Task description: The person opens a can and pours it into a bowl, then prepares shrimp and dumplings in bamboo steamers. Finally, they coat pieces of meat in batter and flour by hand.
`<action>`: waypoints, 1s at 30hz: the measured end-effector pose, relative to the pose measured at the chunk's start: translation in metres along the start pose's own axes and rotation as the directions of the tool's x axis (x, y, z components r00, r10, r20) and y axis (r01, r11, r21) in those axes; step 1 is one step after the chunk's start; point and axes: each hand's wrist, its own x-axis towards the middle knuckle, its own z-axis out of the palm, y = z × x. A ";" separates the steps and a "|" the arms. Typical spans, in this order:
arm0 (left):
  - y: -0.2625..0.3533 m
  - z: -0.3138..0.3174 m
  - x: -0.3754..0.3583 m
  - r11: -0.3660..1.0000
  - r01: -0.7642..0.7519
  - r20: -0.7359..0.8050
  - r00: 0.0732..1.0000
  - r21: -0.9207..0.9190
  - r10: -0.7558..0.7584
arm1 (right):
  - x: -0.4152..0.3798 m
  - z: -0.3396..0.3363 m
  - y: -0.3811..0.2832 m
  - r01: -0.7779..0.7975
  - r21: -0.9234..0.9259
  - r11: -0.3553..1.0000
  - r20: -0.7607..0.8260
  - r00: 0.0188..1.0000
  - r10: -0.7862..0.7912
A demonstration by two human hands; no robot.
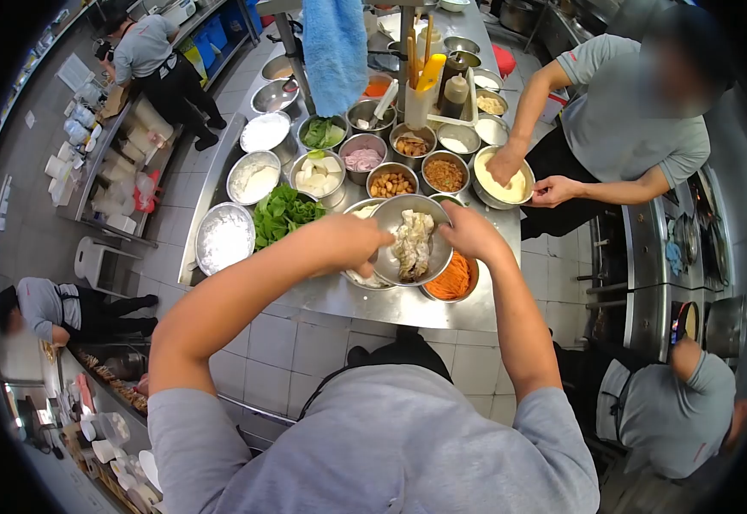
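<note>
Head view: two hands on a steel bowl of battered pieces

Head view looks down on a long stainless counter (322, 295) crowded with round metal bowls. Largest of what the hands work on is the steel mixing bowl (395, 214), held just above the near edge of the counter, over a bowl of shredded carrot (452, 278) and another bowl mostly hidden beneath it. Inside lie pale, lumpy pieces of coated food (412, 244), wet and floury-looking.

The left hand (348, 240) closes on the bowl's left rim, fingers curled round it. The right hand (468, 231) cups the right rim, fingers wrapped over the edge; both grip the bowl.

Left of it sit a bowl of leafy greens (281, 214) and a bowl of white powder (224, 238), fine and matte. Farther off are smaller bowls of fried bits, pink slices and white cubes. At the far right, a co-worker's hand (504, 167) dips into a bowl of pale batter (502, 182).

Risk, as I judge it: the bowl is smooth, slick metal and rides unsupported, so a tilt or floury fingers slipping could spill pieces into the carrot below or off the near edge.
</note>
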 end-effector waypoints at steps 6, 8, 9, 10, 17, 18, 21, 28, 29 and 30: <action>-0.017 -0.022 0.001 0.997 0.027 -0.091 0.995 -0.076 -0.034 | 0.007 -0.017 0.036 0.024 0.085 0.996 -0.062 0.998 -0.019; -0.009 -0.035 0.003 0.958 -0.095 -0.210 0.977 -0.270 0.038 | 0.002 -0.029 0.043 -0.003 0.176 0.984 -0.085 0.996 0.019; -0.008 -0.045 0.007 0.922 -0.167 -0.274 0.959 -0.350 0.069 | -0.002 -0.036 0.046 -0.032 0.224 0.974 -0.089 0.995 0.053; -0.016 -0.049 0.024 0.895 -0.225 -0.305 0.946 -0.385 0.107 | -0.008 -0.046 0.047 -0.065 0.255 0.965 -0.097 0.991 0.092; -0.008 -0.094 0.122 0.626 -0.668 -0.905 0.394 -0.402 -0.162 | -0.055 -0.095 0.079 -0.133 0.288 0.948 -0.227 0.953 0.202; -0.005 -0.114 0.136 0.559 -0.742 -0.927 0.332 -0.370 -0.174 | -0.062 -0.099 0.084 -0.136 0.307 0.942 -0.244 0.946 0.216; -0.006 -0.181 0.178 0.601 -0.761 -0.969 0.168 -0.244 -0.181 | -0.079 -0.102 0.101 -0.157 0.288 0.945 -0.238 0.944 0.229; -0.054 -0.265 0.298 0.988 -0.053 -0.981 0.140 -0.146 -0.137 | -0.101 -0.090 0.125 -0.210 0.363 0.908 -0.184 0.939 0.291; -0.058 -0.265 0.308 0.984 -0.013 -0.973 0.149 -0.178 -0.174 | -0.105 -0.087 0.129 -0.207 0.375 0.904 -0.182 0.939 0.291; -0.063 -0.265 0.317 0.973 0.023 -0.957 0.173 -0.231 -0.231 | -0.108 -0.086 0.132 -0.203 0.385 0.900 -0.180 0.940 0.289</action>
